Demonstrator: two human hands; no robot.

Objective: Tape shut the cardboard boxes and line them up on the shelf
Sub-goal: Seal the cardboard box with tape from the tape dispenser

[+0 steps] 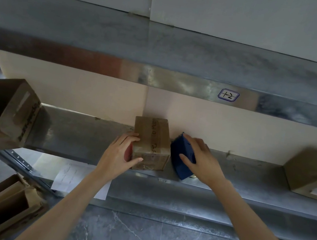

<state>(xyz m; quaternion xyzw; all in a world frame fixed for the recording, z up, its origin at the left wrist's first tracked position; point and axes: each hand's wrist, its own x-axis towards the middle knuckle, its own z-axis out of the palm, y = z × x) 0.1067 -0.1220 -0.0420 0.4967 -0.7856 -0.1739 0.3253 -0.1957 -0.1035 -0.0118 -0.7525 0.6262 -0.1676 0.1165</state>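
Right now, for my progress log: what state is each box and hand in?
middle box: taped shut, on the shelf
left box: open
right box: closure unclear
floor boxes: open
left hand: grips the middle box
right hand: holds the blue object

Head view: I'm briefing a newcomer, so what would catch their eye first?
At the middle of the shelf, the left hand grips a taped cardboard box while the right hand holds a blue object beside it. An open box sits tilted at its left end.
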